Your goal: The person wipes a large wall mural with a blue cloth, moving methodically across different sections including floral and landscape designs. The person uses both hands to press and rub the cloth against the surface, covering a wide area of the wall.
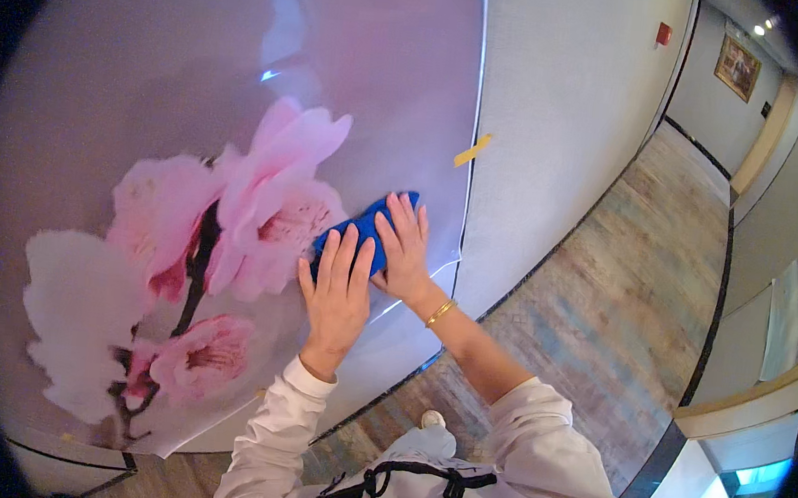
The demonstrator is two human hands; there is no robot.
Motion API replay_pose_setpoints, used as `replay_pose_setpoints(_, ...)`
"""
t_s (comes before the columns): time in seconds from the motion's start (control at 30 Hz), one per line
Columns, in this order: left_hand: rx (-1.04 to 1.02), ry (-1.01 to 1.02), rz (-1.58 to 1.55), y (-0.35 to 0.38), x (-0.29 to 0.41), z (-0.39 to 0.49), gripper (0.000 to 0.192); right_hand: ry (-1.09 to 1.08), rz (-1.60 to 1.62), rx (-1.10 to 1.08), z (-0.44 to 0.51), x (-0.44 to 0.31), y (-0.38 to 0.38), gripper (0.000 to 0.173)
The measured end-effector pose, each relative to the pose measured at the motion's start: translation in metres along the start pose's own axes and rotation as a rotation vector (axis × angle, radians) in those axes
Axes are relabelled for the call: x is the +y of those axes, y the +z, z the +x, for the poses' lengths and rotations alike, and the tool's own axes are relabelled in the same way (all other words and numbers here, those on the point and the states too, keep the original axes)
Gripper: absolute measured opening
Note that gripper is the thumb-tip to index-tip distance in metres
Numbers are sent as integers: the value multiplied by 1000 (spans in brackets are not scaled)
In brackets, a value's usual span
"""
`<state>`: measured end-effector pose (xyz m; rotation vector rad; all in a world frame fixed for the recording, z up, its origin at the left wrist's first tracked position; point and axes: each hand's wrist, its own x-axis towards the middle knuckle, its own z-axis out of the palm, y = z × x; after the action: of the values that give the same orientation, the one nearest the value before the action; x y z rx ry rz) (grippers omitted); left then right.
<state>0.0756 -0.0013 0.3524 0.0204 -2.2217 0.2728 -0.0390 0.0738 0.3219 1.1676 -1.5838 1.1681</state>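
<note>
A large glossy sheet (171,87) printed with pink and white blossoms lies against the wall in front of me. My left hand (338,293) and my right hand (402,249) both press a folded blue cloth (365,226) flat onto the sheet, right of the middle blossom. Fingers of both hands are spread over the cloth. A strip of yellow tape (473,150) crosses the sheet's right edge onto the bare wall. Near my right hand, the sheet's lower right corner looks bent or lifted.
To the right of the sheet runs a pale wall (554,106) with a small red box (664,34). Below is a wood-look floor (582,265) with dark edging. A framed picture (737,68) hangs at the corridor's far end, and another picture (795,312) is at the right.
</note>
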Motion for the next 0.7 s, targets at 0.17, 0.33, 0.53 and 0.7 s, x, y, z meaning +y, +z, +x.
replay_pose_setpoints(0.17, 110, -137, -107, 15, 19, 60, 37, 0, -100, -59, 53, 42, -30, 74)
replay_pose_setpoints(0.33, 188, -81, -50, 22, 43, 85, 30, -2, -65, 96, 62, 47, -46, 65)
replay_pose_setpoints(0.53, 187, -113, -44, 10, 43, 123, 36, -9, -76, 59, 101, 62, -57, 69)
replay_pose_setpoints(0.7, 252, -125, -48, 14, 46, 153, 36, -61, -79, 101, 133, 75, -68, 71)
